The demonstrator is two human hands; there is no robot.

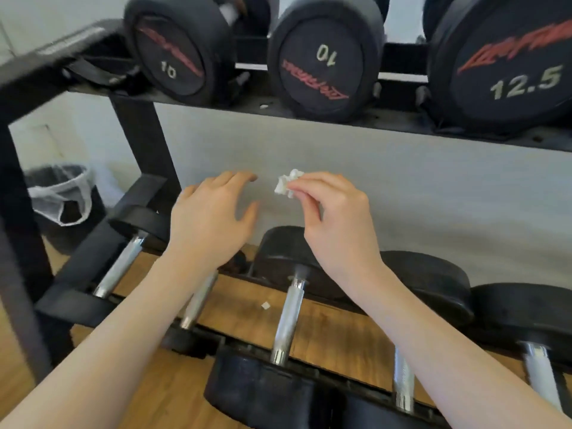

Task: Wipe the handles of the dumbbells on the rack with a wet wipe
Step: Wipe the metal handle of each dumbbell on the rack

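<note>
- The right hand (334,218) pinched a crumpled wet wipe (288,183) in its grip, above the lower-shelf dumbbell handles (289,317).
- The left hand (213,218) hovered beside that grip, fingers spread.
- Above the grip, dumbbells (322,61) read "10", "10" and "12.5".

Your head camera gives a bright, evenly lit scene; the light is soft and diffuse, its source not identifiable. Shadows are faint, lying under the round black rubber dumbbell heads (325,61) of the upper shelf. Mild glare shows on the knurled chrome dumbbell handles (289,323). You have motion blur at the upper left, where the black steel rack frame (55,57) smears. Wide-angle distortion bends straight rails near the edges. Overall focus is soft, with printed numerals legible.
</note>
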